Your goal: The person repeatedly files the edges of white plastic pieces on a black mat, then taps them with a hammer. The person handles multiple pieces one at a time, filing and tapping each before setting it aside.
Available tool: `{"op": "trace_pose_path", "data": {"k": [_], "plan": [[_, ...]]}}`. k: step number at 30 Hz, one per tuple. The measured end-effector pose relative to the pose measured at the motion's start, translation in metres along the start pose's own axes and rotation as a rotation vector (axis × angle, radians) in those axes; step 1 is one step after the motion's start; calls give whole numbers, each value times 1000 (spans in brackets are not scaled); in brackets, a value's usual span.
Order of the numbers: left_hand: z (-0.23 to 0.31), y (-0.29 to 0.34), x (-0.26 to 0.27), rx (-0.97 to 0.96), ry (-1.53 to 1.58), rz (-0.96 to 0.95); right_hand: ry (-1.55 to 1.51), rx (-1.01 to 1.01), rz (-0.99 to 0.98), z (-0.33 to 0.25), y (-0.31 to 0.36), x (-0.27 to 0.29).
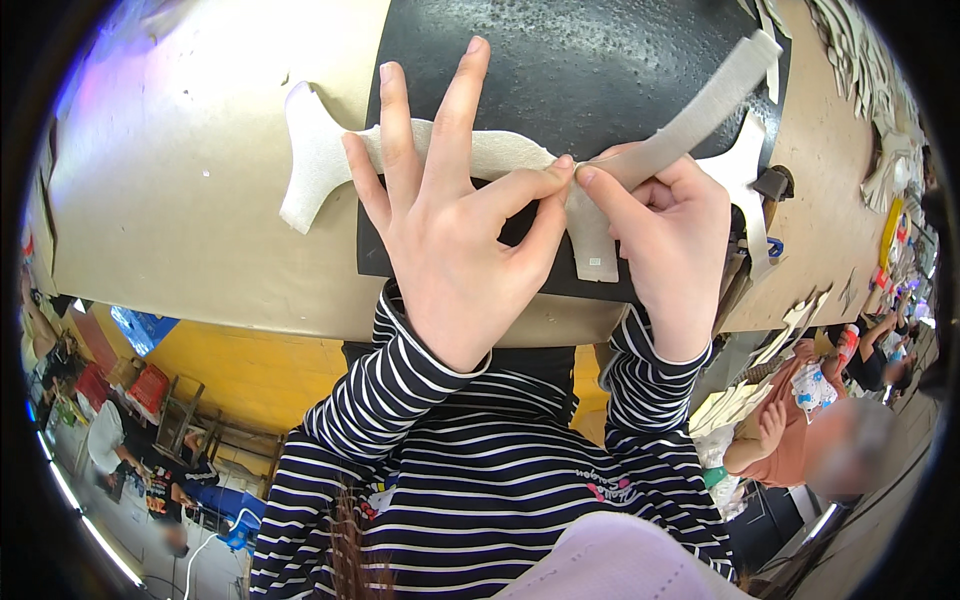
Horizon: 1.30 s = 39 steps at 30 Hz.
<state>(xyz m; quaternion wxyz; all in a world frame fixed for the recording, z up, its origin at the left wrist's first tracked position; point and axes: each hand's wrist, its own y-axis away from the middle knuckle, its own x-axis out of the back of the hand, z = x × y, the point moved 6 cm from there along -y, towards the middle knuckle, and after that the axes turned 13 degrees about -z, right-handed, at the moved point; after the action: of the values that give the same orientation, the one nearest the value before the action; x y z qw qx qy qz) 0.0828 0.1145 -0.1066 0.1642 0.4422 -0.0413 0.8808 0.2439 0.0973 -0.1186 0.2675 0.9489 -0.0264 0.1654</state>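
Observation:
Over a black mat (590, 60), both hands meet at a joint in a long cream leather-like piece (490, 150). My left hand (455, 240) pinches the joint between thumb and forefinger, its other fingers spread upward. Thumb and bent fingers of my right hand (680, 235) close on the same piece, just beside the left fingertips. One strip rises from the right hand toward the upper right. A short tab hangs down between the hands, and a forked end lies to the left. What the fingertips cover at the joint is hidden.
A similar cream forked piece (740, 165) lies right of my right hand, beside a small dark object (773, 183). Stacked cream strips (865, 90) line the far right of the beige table (200, 190). A person in an orange top (785, 440) sits close on the right.

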Motion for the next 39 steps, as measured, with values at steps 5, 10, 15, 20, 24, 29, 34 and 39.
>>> {"op": "trace_pose_path", "data": {"k": [5, 10, 15, 20, 24, 29, 34, 39], "plan": [[15, 11, -7, -137, -292, 21, 169, 92, 166, -5, 1, 3], [22, 27, -17, -293, -547, -146, 161, 247, 369, 5, 35, 24], [20, 23, -20, -303, -456, -69, 499, 197, 627, 40, 41, 124], [11, 28, -14, -328, -195, 7, 348, -29, 50, 102, 8, 167], [5, 34, -11, -301, -138, 58, 46, 89, 146, 106, -7, 176], [8, 32, -12, -313, -241, 67, -26, 358, 374, 62, 11, 211], [11, 26, -9, -346, -332, 41, -65, 692, 579, 2, 38, 229], [8, 21, -6, -349, -346, 48, 234, 1077, 933, -67, 99, 216]]}}
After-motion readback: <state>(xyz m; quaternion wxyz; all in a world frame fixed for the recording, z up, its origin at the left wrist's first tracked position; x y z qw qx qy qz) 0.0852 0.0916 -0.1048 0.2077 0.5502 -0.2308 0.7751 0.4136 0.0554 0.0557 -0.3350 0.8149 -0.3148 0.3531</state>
